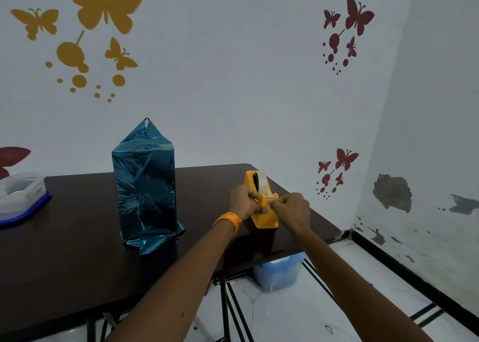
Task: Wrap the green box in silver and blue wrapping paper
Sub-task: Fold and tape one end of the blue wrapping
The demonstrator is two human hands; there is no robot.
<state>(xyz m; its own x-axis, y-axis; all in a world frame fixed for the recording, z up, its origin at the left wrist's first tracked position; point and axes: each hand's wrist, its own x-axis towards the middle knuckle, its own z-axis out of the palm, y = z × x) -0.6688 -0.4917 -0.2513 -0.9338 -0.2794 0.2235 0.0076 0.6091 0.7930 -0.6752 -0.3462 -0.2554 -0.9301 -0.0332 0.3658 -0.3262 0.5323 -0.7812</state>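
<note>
The box (146,191) stands upright on the dark table (64,251), fully covered in shiny blue wrapping paper; its top is folded to a point and loose paper flares at its base. To its right stands a yellow tape dispenser (261,212) with a clear tape roll. My left hand (245,201) grips the dispenser's left side. My right hand (290,209) pinches at the tape by the cutter at the dispenser's front. The tape end itself is too small to make out.
A clear plastic container with a blue lid (20,199) sits at the table's left edge. A pale blue bin (278,274) stands on the floor under the table's right corner. The wall is close behind and to the right.
</note>
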